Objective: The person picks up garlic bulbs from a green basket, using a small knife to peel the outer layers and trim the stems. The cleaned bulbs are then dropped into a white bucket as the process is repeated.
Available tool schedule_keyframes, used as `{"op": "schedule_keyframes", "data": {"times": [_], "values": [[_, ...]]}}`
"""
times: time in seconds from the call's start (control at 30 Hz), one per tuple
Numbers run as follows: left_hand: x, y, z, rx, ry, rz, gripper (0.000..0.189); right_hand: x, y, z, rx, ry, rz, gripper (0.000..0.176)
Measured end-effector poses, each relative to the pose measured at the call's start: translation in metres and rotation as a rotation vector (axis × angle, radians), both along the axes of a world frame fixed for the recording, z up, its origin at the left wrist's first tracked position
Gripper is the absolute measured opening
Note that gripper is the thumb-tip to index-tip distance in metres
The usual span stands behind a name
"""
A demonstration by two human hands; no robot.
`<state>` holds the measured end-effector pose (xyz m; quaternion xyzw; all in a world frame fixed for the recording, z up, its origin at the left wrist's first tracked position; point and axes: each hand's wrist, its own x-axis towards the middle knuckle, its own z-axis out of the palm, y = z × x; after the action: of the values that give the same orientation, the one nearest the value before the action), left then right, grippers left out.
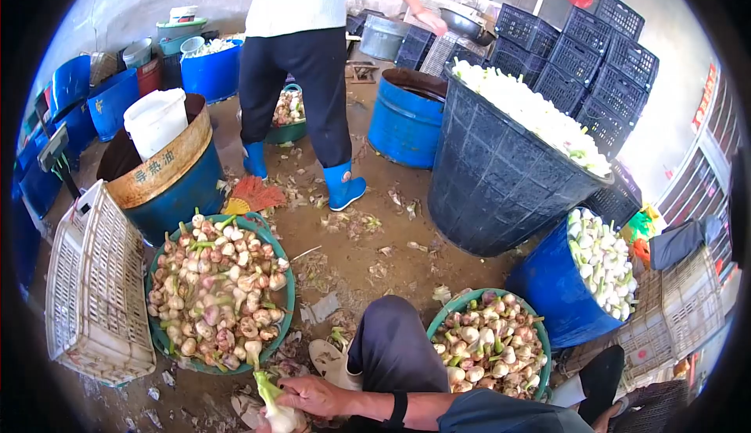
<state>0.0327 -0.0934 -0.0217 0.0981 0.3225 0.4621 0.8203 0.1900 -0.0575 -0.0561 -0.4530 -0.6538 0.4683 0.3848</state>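
Observation:
At the bottom edge, my right hand has its fingers closed round a garlic bulb with a thick green stem. Only a sliver of skin beside this bulb could be my left hand; its fingers are hidden. Just above the stem, another bulb lies at the lower rim of a green basin heaped with unpeeled garlic. To the right of my knee stands a second green basin of garlic bulbs.
A person in blue boots stands ahead. A large black tub and a tilted blue bucket hold pale garlic. A white crate and rusty drum stand left; black crates are stacked behind. A co-worker's hand shows lower right.

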Motion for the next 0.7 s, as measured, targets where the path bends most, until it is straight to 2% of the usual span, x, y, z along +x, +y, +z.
{"op": "schedule_keyframes", "data": {"times": [0.03,0.13,0.2,0.3,0.37,0.47,0.5,0.6,0.63,0.7], "values": [[0.006,0.003,0.006,-0.132,0.158,-0.001,0.043,0.000,0.001,-0.012,0.010,0.037,-0.012,0.032],[0.011,0.004,0.010,-0.227,0.123,0.022,0.043,0.004,0.000,0.009,-0.042,0.066,-0.030,0.034],[0.010,0.004,0.008,-0.158,0.123,-0.017,0.045,0.008,0.000,0.017,-0.074,0.003,-0.034,0.034],[0.009,0.003,0.003,-0.073,0.129,-0.018,0.045,0.009,0.005,-0.002,-0.120,0.028,0.026,0.035],[0.009,-0.001,-0.002,0.011,0.161,-0.013,0.044,0.003,-0.003,-0.010,-0.154,0.111,-0.030,0.032],[0.015,0.001,0.006,-0.002,0.323,-0.022,0.040,0.006,-0.007,-0.007,-0.157,0.101,-0.067,0.031],[0.017,0.001,0.010,0.118,0.514,-0.019,0.038,0.009,-0.008,-0.003,-0.150,0.074,-0.070,0.030],[0.025,-0.001,0.018,0.483,1.081,-0.020,0.034,0.003,-0.014,0.011,-0.252,0.313,-0.169,0.030],[0.030,-0.003,0.023,0.597,1.195,0.039,0.031,0.004,-0.015,0.015,-0.216,0.254,-0.167,0.030],[0.028,-0.005,0.016,0.600,1.148,0.052,0.030,0.006,-0.016,0.022,-0.145,0.140,-0.155,0.032]]}}
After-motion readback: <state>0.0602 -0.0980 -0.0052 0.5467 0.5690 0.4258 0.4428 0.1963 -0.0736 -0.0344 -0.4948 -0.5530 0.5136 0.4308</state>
